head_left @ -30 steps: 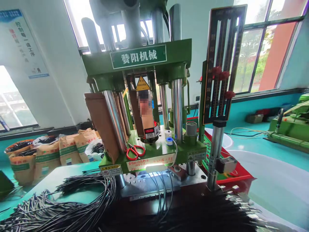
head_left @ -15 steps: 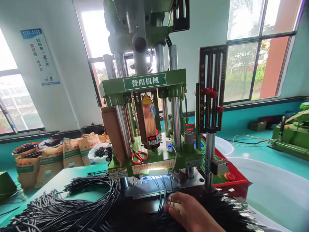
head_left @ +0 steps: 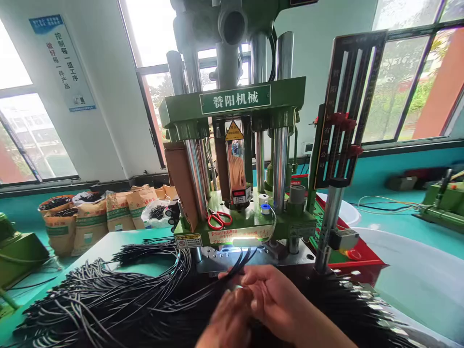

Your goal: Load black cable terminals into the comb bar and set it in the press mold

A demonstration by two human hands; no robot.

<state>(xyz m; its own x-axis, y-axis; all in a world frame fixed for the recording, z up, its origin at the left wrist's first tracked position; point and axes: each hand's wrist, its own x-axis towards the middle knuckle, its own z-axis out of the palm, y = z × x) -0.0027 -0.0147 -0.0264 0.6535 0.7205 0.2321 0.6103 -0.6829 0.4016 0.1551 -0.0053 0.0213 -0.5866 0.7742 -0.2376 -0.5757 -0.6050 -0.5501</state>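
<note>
Several thin black cables [head_left: 243, 261] run from the lower plate of a green press [head_left: 239, 232] toward me. My right hand [head_left: 273, 295] is closed around them just in front of the plate, fingers curled and thumb on the near side. Close against it, on its left, is my left hand [head_left: 230, 316], smeared by motion; its fingers are too blurred to tell what they hold. Below both hands spreads a dark mass of cables. A large pile of black cables [head_left: 97, 299] covers the left of the table, and more cables with metal ends [head_left: 377, 309] lie at the right.
Red-handled scissors [head_left: 219, 220] and a roll of blue-centred white tape [head_left: 266, 209] rest on the press ledge. A lit lamp [head_left: 250, 241] sits under it. A red control box [head_left: 362, 263] and a white tub [head_left: 416, 280] stand right. Paper sacks [head_left: 121, 212] line the back left.
My left hand has come into view from below, beside my right hand. The cables now lie gathered in a bundle where they hung apart before. The view has shifted and drawn closer.
</note>
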